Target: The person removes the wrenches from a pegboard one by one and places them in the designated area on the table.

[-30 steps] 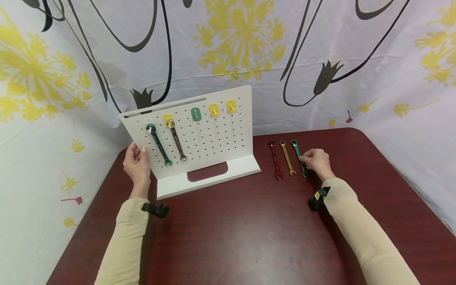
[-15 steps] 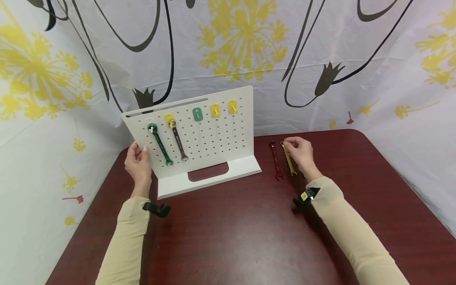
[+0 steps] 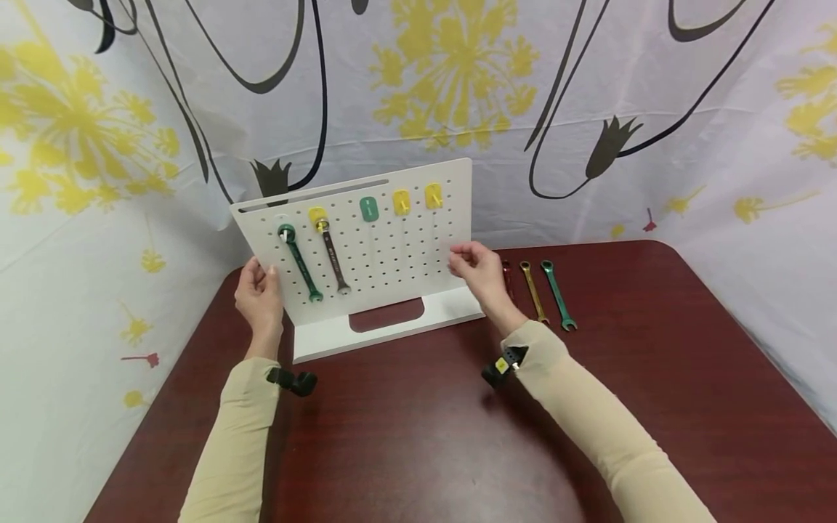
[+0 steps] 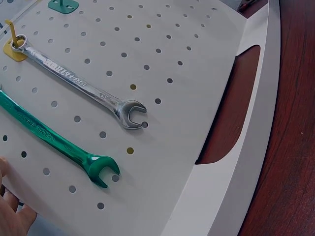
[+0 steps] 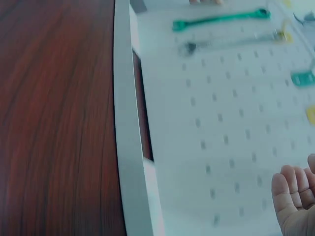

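My left hand (image 3: 259, 298) grips the left edge of a white pegboard (image 3: 386, 254), thumb in front; fingertips show at the left wrist view's lower left corner. A dark green wrench (image 3: 301, 263) and a silver wrench (image 3: 334, 258) hang by their ring ends from hooks on the board. In front of its right edge is my right hand (image 3: 480, 274), fingers loosely bent, nothing held. The right wrist view shows this hand (image 5: 298, 196) too. On the table beside it lie a red wrench (image 3: 507, 276), mostly hidden, a gold wrench (image 3: 533, 292) and a green wrench (image 3: 558, 294).
To the right of the hanging wrenches, the board carries a green hook (image 3: 369, 209) and two yellow hooks (image 3: 401, 203). Its base stands on a dark red table (image 3: 405, 436). A patterned white cloth (image 3: 327, 123) rises behind the table.
My right hand has left the green wrench on the table and moved left, past the gold wrench, to the board's right edge. The left hand keeps its hold on the board.
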A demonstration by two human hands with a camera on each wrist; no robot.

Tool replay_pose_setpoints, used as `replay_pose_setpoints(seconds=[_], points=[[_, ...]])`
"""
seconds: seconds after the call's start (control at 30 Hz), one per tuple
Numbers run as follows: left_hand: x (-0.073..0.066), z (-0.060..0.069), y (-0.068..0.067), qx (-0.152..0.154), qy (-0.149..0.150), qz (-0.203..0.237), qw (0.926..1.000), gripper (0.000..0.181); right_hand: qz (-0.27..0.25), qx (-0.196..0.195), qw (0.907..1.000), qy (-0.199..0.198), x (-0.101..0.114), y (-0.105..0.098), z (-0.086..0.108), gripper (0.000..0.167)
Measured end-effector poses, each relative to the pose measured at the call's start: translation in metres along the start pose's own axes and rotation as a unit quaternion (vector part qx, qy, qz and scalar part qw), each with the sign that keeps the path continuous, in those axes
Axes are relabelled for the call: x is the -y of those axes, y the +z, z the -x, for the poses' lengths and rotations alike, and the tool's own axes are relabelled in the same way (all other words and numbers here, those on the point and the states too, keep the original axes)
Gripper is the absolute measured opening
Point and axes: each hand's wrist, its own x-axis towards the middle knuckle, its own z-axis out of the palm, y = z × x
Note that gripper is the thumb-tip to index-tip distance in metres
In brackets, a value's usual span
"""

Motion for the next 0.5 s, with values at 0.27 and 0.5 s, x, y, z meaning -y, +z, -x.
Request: replay_pose_setpoints(seconds=[0.27,0.5], points=[[0.002,0.000,0.001,0.000,0.003,-0.003,1.0000,0.033,-0.017,0.055,0.9983,-0.010,0.011,0.055,0.007,0.024],[0.003,-0.002,0.000,-0.004,0.013,-0.002,0.9999,0.033,0.013,0.094,0.9953,-0.016,0.020,0.093,0.010,0.024]])
